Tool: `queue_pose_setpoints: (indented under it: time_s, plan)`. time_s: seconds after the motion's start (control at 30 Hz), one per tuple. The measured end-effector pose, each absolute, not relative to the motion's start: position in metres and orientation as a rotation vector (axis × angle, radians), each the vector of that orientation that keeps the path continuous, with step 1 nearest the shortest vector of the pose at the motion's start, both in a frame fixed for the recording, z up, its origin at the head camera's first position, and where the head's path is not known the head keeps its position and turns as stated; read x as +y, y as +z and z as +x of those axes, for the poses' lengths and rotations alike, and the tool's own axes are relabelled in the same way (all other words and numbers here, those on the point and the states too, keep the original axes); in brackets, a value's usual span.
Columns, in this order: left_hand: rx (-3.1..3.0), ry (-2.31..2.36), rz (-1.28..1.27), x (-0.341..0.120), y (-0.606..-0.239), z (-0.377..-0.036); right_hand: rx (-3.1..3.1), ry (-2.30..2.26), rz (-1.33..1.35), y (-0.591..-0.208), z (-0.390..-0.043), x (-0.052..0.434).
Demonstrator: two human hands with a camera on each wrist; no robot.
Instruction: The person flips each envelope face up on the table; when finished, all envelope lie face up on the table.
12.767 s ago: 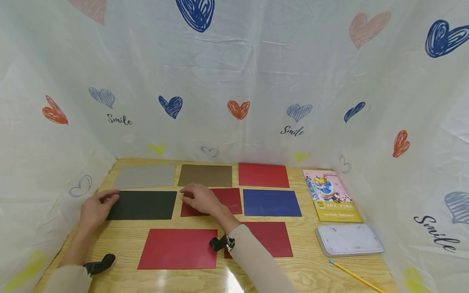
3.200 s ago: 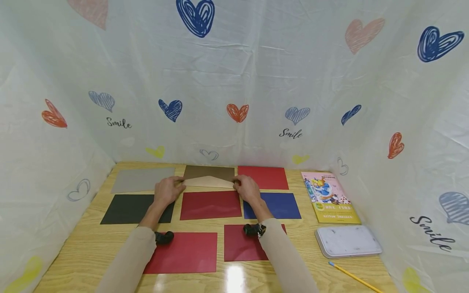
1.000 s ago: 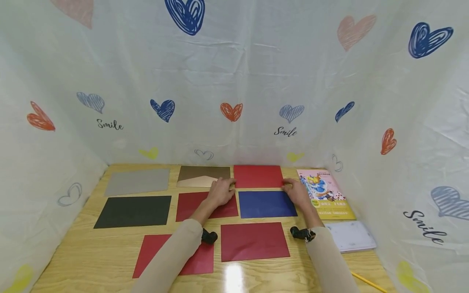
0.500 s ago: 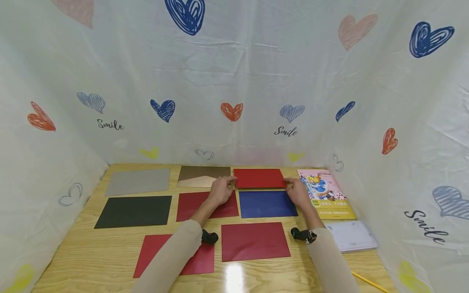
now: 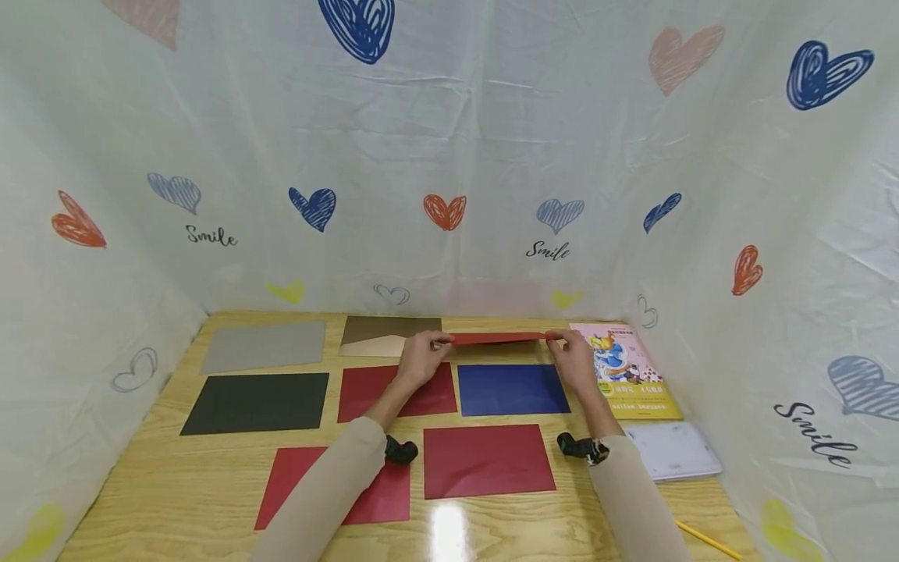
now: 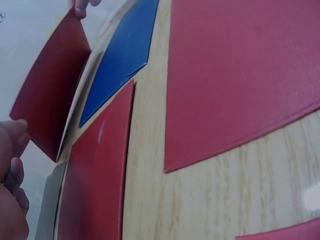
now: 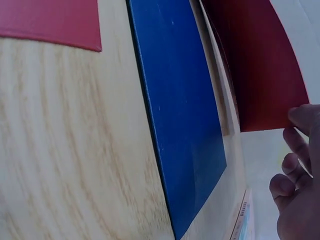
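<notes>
A red envelope (image 5: 499, 338) in the back row is tilted up off the wooden table (image 5: 175, 484), so the head view sees it almost edge-on. My left hand (image 5: 421, 359) pinches its left end and my right hand (image 5: 572, 361) pinches its right end. The left wrist view shows the raised red envelope (image 6: 50, 107) above the blue envelope (image 6: 122, 55), with my left hand (image 6: 12, 175) at its near corner. In the right wrist view the red envelope (image 7: 260, 75) stands over the blue envelope (image 7: 180, 115), my right hand (image 7: 300, 190) at its corner.
Flat on the table lie a grey envelope (image 5: 263, 346), a brown envelope (image 5: 386, 336) with its flap open, a black one (image 5: 256, 402), dark red ones (image 5: 372, 386) (image 5: 488, 460). A picture book (image 5: 625, 371), white case (image 5: 674, 451) and pencil (image 5: 705, 541) sit right.
Both hands moved from the brown envelope to the red one at the back. Over the last second they raised its near edge off the table until it shows almost edge-on.
</notes>
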State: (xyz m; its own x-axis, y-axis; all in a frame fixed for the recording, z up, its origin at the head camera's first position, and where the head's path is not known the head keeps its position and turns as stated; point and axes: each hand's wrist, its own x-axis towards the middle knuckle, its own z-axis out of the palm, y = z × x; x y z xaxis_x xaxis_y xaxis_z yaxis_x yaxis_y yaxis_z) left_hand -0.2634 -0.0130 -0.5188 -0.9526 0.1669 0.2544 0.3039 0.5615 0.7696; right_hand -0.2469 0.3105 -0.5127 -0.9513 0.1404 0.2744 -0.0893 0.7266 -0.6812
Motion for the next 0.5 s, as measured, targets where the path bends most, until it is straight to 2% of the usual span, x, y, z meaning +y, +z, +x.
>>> queue_pose_setpoints:
  time_s: [0.5]
  plan:
    - [-2.512,-1.582,-0.338,-0.011,-0.513,-0.265,-2.421,1.182,-0.093,-0.506,-0.251,0.299]
